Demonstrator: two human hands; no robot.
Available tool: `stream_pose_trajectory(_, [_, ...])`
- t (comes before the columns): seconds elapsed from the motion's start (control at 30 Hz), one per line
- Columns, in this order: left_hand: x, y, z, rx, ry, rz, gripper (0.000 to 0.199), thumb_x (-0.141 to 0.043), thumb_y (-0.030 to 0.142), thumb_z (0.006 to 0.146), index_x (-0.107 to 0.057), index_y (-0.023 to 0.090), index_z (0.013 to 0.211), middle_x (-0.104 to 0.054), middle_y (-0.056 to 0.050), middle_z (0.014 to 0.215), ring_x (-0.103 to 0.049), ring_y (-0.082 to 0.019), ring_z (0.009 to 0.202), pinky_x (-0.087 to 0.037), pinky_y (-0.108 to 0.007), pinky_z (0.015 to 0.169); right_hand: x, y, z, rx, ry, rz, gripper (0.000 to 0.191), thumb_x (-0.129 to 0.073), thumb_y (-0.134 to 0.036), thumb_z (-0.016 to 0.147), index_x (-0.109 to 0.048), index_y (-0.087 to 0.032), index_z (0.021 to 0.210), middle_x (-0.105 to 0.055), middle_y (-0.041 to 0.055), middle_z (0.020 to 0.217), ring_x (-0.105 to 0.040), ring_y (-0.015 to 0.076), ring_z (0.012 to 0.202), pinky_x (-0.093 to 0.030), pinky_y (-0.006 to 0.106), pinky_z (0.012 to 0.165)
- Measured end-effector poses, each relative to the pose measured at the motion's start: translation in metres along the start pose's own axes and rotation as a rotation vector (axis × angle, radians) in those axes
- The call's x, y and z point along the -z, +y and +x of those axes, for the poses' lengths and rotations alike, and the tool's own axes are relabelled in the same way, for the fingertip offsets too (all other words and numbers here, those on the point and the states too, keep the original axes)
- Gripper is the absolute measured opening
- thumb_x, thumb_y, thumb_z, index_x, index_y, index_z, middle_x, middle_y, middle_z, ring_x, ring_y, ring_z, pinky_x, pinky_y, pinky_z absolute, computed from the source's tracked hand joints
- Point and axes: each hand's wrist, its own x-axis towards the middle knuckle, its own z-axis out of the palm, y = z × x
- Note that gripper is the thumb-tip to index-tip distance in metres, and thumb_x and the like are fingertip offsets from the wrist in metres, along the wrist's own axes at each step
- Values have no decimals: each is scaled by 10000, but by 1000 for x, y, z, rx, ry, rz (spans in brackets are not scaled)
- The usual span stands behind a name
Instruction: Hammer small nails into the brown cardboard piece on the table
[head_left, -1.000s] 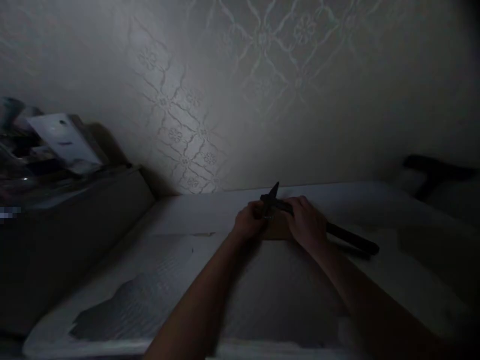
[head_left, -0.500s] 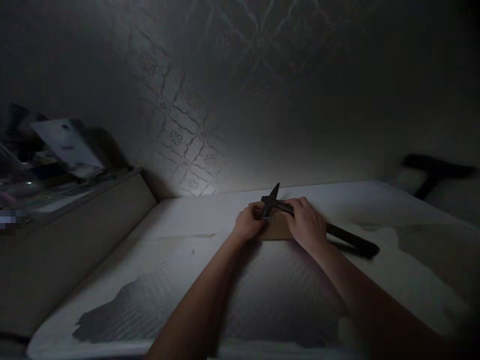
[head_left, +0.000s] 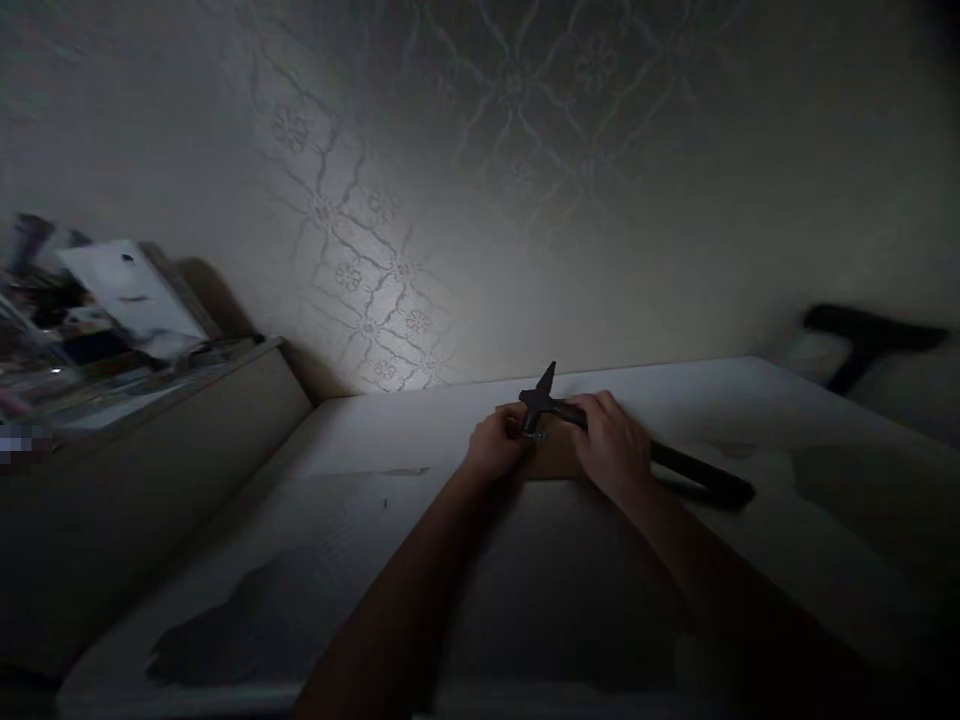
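Note:
A dark hammer (head_left: 538, 397) with a pointed claw lies slantwise over a brown board (head_left: 553, 460), its long handle reaching down to the right. My right hand (head_left: 611, 445) is closed round the handle near the head. Beside the hammer's striking face, my left hand (head_left: 495, 442) rests at the board's left edge with its fingers curled in. Small shiny bits (head_left: 537, 436) show on the board under the hammer head; what my left fingers hold there is too small and dark to tell.
The white table (head_left: 375, 430) carries worn grey patches. At the left, a raised shelf (head_left: 277, 345) bears a white box (head_left: 131, 290) and clutter. A black T-shaped object (head_left: 874, 335) stands at the right edge. Behind is a patterned wall (head_left: 450, 250).
The hammer and both hands have barely shifted. The wall looks brighter, and the near part of the table looks darker.

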Motion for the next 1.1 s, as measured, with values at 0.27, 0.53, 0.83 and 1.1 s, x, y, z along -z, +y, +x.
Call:
stream_pose_trajectory(0.27, [0,0,1,14,13,12,384,-681,166,651,-605,175,1027,-685,-54,951,-628,-173,880,-490,-259,784,1,-1,-1,-3,8,5,217,-485,-219,832,-544,-229,1040,-567,48,1044,-557,191,900,-383,295,707])
stream_pose_trajectory(0.53, [0,0,0,-14,4,27,361,-657,137,665,-596,177,1018,-684,-48,940,-635,-163,858,-491,-258,785,-1,1,0,10,9,25,212,-488,-215,825,-552,-233,1026,-573,48,1016,-551,191,905,-390,295,724])
stream_pose_trajectory(0.83, [0,0,0,0,11,26,347,-671,159,661,-607,173,1003,-686,-54,941,-633,-172,865,-490,-261,789,-2,2,0,-3,32,20,217,-500,-219,820,-555,-230,1029,-571,51,1033,-555,191,897,-386,293,713])
stream_pose_trajectory(1.1, [1,-1,0,-19,1,23,368,-667,163,664,-600,173,1025,-684,-65,959,-632,-186,884,-486,-279,806,1,1,0,-3,27,37,198,-498,-227,827,-559,-234,1016,-575,43,1029,-555,193,907,-389,293,727])
